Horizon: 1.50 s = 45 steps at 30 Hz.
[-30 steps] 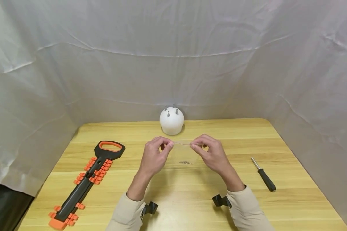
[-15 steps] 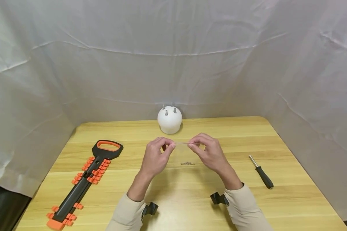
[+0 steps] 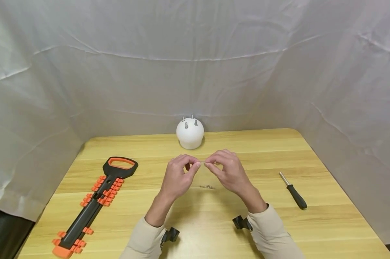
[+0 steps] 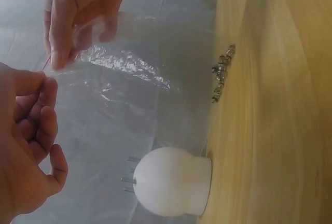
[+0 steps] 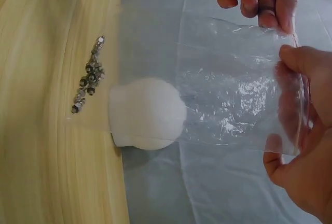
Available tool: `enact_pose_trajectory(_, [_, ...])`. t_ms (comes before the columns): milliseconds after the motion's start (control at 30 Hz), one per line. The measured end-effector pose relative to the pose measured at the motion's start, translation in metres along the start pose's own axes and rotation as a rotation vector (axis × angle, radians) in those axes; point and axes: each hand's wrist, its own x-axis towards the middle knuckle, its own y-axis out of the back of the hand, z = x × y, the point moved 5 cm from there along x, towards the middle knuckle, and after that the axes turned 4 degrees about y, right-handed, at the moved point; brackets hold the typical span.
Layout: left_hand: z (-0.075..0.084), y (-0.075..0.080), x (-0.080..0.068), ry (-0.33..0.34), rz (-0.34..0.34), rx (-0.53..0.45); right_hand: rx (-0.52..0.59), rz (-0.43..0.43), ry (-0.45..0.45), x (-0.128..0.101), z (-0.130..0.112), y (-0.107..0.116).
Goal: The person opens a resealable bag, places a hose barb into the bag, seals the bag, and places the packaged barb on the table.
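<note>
A clear plastic zip bag (image 5: 228,89) hangs upright above the table, with a thin reddish line along its top edge. Small metal fasteners (image 5: 91,73) are gathered along its bottom; their exact kind is too small to tell. My left hand (image 3: 176,178) pinches one part of the top edge between thumb and forefinger. Close beside it, my right hand (image 3: 228,171) pinches the same edge, the fingertips nearly meeting. In the head view the see-through bag is hard to make out, but the fasteners (image 3: 207,187) show below the hands.
Behind the hands stands a white rounded body (image 3: 190,133) with several metal pins on top. A black-handled screwdriver (image 3: 293,192) lies at right. On the left lies a black holder (image 3: 94,205) with orange clips and a handle. Grey cloth (image 3: 195,86) surrounds the wooden table (image 3: 266,144).
My right hand has moved left along the bag's top edge, so the gap between the two hands has narrowed. My left hand has shifted slightly right. Both keep their pinch.
</note>
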Motion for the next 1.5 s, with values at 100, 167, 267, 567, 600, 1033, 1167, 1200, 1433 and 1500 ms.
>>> enact_pose_trajectory(100, [0.001, 0.0, 0.0, -0.016, 0.005, 0.006, -0.007, 0.005, 0.003, 0.0, -0.002, -0.001])
enact_pose_trajectory(167, [0.0, -0.001, 0.0, -0.029, 0.004, 0.023, -0.018, 0.003, 0.0, 0.0, -0.003, -0.001])
enact_pose_trajectory(267, [0.002, -0.001, 0.0, -0.062, -0.008, 0.082, -0.033, -0.014, -0.005, 0.0, -0.003, -0.001])
enact_pose_trajectory(567, [-0.002, 0.006, 0.002, -0.095, 0.014, 0.159, -0.009, -0.03, -0.017, 0.001, 0.004, 0.007])
enact_pose_trajectory(600, [-0.003, 0.007, 0.002, -0.088, 0.02, 0.153, -0.003, -0.031, -0.025, 0.001, 0.005, 0.008])
enact_pose_trajectory(1033, [-0.014, 0.022, 0.004, -0.005, 0.005, 0.076, -0.009, -0.032, -0.163, -0.005, 0.023, 0.027])
enact_pose_trajectory(1167, [-0.019, 0.027, 0.002, 0.03, -0.094, 0.018, 0.028, -0.087, -0.193, -0.009, 0.024, 0.025])
enact_pose_trajectory(1200, [-0.019, 0.029, 0.001, 0.038, -0.128, 0.008, 0.054, -0.113, -0.198, -0.01, 0.023, 0.024])
enact_pose_trajectory(1433, [-0.018, 0.036, -0.003, 0.085, -0.352, -0.039, 0.19, -0.232, -0.188, -0.018, 0.017, 0.025])
enact_pose_trajectory(1500, [-0.019, 0.035, -0.003, 0.109, -0.393, -0.041, 0.203, -0.24, -0.187, -0.019, 0.017, 0.026])
